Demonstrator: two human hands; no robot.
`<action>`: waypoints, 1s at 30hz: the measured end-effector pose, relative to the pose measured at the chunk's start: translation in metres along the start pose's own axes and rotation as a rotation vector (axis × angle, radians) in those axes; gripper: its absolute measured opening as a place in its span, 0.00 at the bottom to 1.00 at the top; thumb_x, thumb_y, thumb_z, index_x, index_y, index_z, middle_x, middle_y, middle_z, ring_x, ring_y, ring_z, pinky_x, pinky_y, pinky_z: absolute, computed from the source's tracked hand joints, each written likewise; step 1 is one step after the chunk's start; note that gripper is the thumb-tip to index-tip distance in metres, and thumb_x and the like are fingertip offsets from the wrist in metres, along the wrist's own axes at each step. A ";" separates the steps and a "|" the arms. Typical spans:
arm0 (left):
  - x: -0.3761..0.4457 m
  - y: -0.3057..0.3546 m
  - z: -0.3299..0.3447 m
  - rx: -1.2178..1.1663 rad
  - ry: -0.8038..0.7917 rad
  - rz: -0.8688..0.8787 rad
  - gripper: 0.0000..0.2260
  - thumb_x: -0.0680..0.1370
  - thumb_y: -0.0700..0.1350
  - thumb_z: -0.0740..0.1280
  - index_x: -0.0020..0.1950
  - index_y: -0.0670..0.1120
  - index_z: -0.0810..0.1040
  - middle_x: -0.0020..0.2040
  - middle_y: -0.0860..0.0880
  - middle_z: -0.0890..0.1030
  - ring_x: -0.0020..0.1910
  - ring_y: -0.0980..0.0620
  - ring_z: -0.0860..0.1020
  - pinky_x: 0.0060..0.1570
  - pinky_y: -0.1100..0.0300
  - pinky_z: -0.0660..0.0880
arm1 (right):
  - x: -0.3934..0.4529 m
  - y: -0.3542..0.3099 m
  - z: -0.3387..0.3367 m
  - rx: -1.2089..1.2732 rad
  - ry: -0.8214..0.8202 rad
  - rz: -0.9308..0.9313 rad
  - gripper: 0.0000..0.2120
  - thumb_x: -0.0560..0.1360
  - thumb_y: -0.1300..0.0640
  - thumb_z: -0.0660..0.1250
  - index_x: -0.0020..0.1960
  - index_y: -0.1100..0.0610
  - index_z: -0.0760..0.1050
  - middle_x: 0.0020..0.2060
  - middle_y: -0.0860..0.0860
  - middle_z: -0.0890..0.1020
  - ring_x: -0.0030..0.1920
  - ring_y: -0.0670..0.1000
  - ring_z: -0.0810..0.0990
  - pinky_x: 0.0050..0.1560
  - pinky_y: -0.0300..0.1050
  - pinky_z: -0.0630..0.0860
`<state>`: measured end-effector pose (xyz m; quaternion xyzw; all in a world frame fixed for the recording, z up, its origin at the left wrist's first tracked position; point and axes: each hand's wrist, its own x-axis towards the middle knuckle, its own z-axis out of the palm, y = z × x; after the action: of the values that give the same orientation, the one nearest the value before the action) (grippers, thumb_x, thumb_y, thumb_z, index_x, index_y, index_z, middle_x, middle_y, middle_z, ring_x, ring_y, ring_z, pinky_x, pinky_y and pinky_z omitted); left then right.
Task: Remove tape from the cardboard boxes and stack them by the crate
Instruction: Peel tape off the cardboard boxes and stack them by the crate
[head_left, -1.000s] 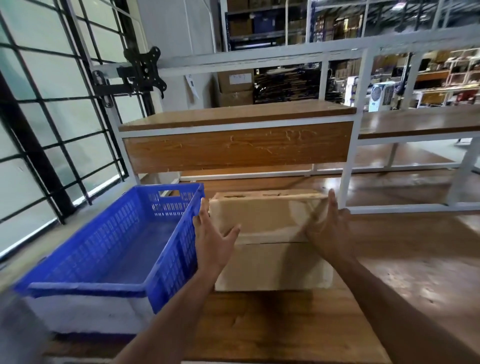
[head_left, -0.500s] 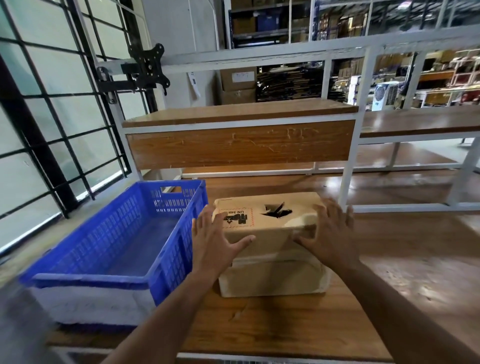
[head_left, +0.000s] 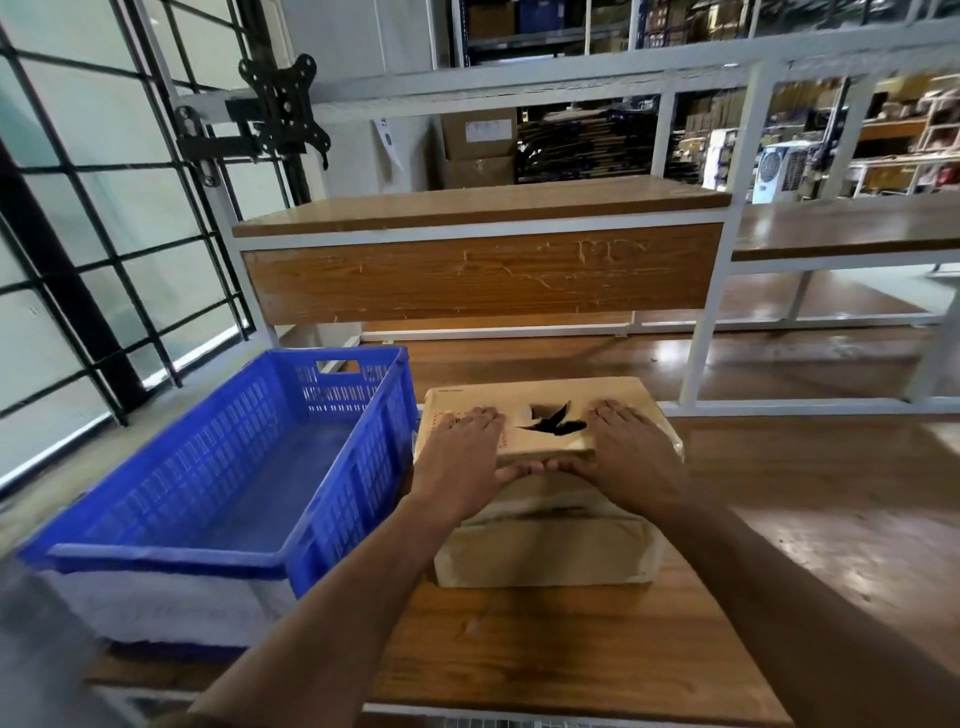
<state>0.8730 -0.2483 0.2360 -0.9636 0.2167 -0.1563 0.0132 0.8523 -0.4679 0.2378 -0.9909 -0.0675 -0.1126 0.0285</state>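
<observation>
1. Two cardboard boxes sit stacked on the wooden surface (head_left: 545, 649), just beside the right wall of a blue crate (head_left: 223, 467).
2. The upper box (head_left: 545, 400) lies on top of the lower box (head_left: 545, 556); its near edge overhangs the lower one slightly.
3. The upper box has a black bird-like mark on its top face, between the two hands, and a small printed label near its left end, partly hidden by the left hand.
4. The left hand (head_left: 467, 457) lies flat on the left part of the upper box, fingers (head_left: 478, 418) straight and close together, pointing away from the camera, thumb stretched along the near edge.
5. The right hand (head_left: 623, 452) lies flat on the right part of the same box, fingers (head_left: 618, 415) straight and slightly spread, thumb stretched along the near edge.
6. The two thumb tips nearly meet at the middle of that edge; I cannot tell whether they touch.
7. A strip of clear tape or film shows along the front of the lower box, just under the upper box's edge, and at the right corner.
8. The blue crate rests on something white at the left edge of the surface.
9. Behind the boxes stands a white metal frame (head_left: 701, 338) carrying a wooden shelf (head_left: 478, 208).
</observation>
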 end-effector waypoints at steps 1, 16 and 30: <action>0.000 0.000 0.000 -0.004 -0.004 0.002 0.41 0.76 0.73 0.51 0.80 0.46 0.61 0.80 0.48 0.63 0.79 0.50 0.60 0.78 0.49 0.56 | 0.000 0.000 0.001 0.005 0.003 -0.002 0.47 0.72 0.26 0.52 0.78 0.59 0.57 0.78 0.56 0.61 0.78 0.53 0.57 0.77 0.49 0.53; -0.010 -0.016 0.002 -0.065 -0.010 -0.115 0.51 0.71 0.81 0.45 0.81 0.46 0.57 0.81 0.47 0.60 0.80 0.49 0.57 0.80 0.49 0.51 | -0.008 0.021 0.001 -0.001 0.032 0.070 0.59 0.64 0.17 0.47 0.79 0.59 0.51 0.79 0.56 0.56 0.79 0.53 0.53 0.77 0.50 0.48; -0.020 -0.018 0.002 -0.208 0.009 -0.230 0.50 0.68 0.82 0.49 0.81 0.50 0.57 0.82 0.49 0.58 0.80 0.49 0.55 0.77 0.42 0.58 | -0.023 0.032 0.015 0.366 0.255 0.155 0.57 0.59 0.20 0.62 0.75 0.58 0.63 0.72 0.54 0.70 0.71 0.54 0.68 0.67 0.54 0.72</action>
<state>0.8641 -0.2237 0.2301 -0.9775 0.1200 -0.1379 -0.1054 0.8383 -0.5012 0.2168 -0.9492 -0.0061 -0.2204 0.2244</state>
